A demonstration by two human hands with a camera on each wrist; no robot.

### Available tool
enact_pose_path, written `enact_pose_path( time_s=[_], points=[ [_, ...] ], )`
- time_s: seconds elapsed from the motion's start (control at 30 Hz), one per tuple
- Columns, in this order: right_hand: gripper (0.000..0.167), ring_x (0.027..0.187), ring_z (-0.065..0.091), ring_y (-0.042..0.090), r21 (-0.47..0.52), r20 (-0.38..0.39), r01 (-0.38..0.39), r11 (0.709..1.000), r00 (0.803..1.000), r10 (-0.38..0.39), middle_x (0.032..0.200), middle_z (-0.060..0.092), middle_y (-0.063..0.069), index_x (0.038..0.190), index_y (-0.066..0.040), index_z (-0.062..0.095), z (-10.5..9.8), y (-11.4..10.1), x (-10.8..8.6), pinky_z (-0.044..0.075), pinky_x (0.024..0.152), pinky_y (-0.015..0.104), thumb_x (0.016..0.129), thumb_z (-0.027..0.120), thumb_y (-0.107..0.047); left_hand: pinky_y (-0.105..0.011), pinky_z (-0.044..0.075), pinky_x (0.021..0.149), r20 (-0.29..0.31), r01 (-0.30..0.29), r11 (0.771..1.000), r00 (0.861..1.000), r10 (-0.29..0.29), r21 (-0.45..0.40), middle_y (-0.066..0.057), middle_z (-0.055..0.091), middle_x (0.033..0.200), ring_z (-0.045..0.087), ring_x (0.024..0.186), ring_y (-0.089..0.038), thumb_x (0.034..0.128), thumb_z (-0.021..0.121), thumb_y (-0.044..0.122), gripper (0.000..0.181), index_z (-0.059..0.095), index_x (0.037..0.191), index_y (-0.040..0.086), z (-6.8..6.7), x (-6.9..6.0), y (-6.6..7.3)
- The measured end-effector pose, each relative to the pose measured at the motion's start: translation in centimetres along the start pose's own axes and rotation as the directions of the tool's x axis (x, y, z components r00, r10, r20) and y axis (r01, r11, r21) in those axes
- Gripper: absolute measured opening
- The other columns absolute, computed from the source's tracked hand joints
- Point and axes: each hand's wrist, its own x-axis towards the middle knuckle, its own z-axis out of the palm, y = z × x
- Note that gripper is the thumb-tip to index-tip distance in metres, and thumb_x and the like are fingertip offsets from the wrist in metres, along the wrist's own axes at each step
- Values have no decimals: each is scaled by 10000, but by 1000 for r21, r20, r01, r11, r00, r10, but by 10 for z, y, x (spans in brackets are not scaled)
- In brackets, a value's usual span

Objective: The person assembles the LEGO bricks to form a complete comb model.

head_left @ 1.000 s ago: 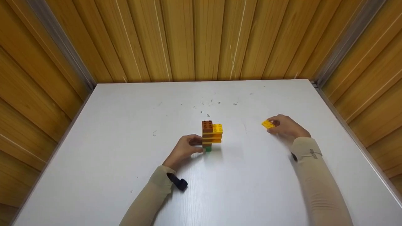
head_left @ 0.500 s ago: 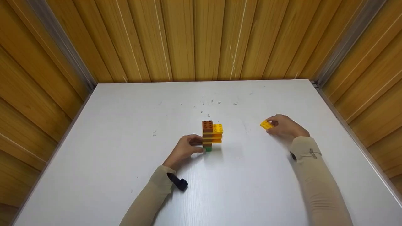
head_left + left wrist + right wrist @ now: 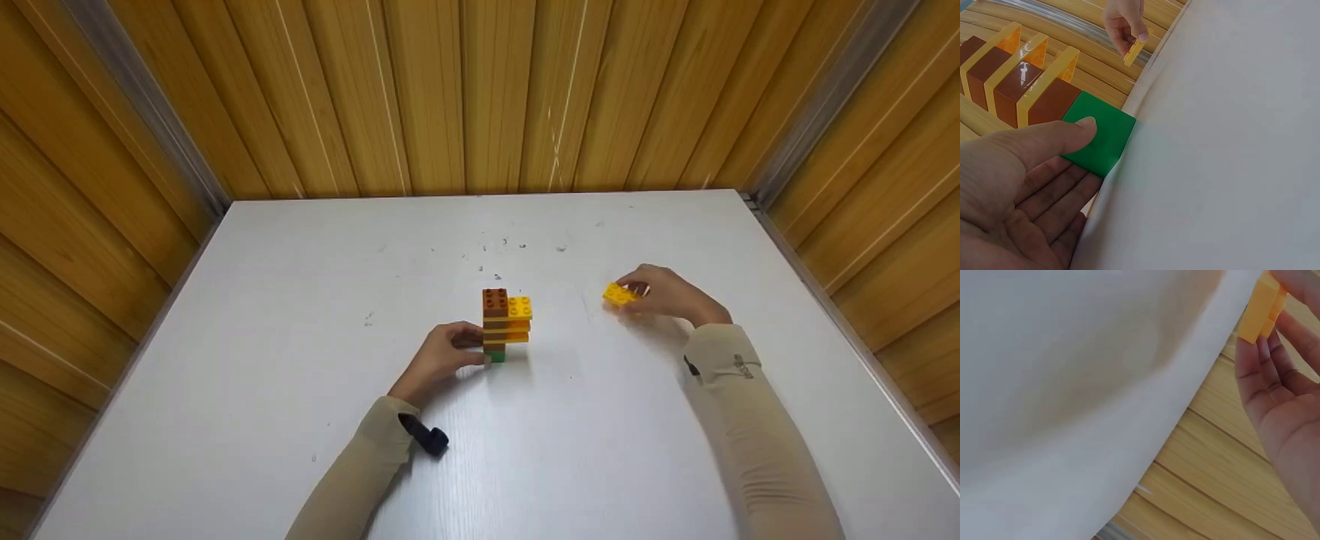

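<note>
In the middle of the table stands an upright tower of brown building bricks (image 3: 495,301), with three thin yellow plates (image 3: 519,307) between them jutting out to the right. At its foot is a green brick (image 3: 1107,135). My left hand (image 3: 435,360) grips this green brick, thumb on the near face and fingers behind it. Off to the right of the tower, my right hand (image 3: 669,295) pinches a loose yellow studded plate (image 3: 618,294) between thumb and fingers. In the right wrist view that yellow plate (image 3: 1260,310) is held at the fingertips, partly cut off by the frame's top edge.
The white table (image 3: 247,315) carries small dark scuff marks near the back middle. Wood-patterned panel walls (image 3: 491,97) close in the back and both sides, with metal strips in the corners. A black strap (image 3: 424,433) circles the left wrist.
My right hand has shifted left, toward the tower, carrying the yellow plate, whose tilt has changed slightly. The left hand and tower stay where they were.
</note>
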Motion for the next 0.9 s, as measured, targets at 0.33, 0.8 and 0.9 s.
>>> enact_pose_path(
  time_s=[0.33,0.8,0.9],
  points=[
    [445,992,570,286,-17,-1,129,992,992,-129,1047,606,133,1228,9,625,-5,-30,4,503,887,427,824,749,-127,-385,494,990,5,-10,999,1000,10,-50,-124,674,1176,645,1109,-256,768,776,41,413,638,1157,33,0,-2,-1],
    [468,1002,596,265,-38,47,244,969,969,-242,1091,606,88,1260,-46,625,-6,-77,5,524,885,475,821,756,-142,-376,493,991,10,17,999,1000,-16,-37,-80,684,1155,651,1091,-221,759,785,58,392,653,1128,72,-1,-1,-1],
    [472,1000,595,252,-36,50,275,961,961,-273,1101,603,81,1273,-51,617,-8,-86,5,524,873,446,831,748,-152,-384,490,996,9,20,999,1000,-20,-35,-78,686,1156,651,1092,-221,759,784,61,386,656,1124,79,-1,-1,-1]
  ],
)
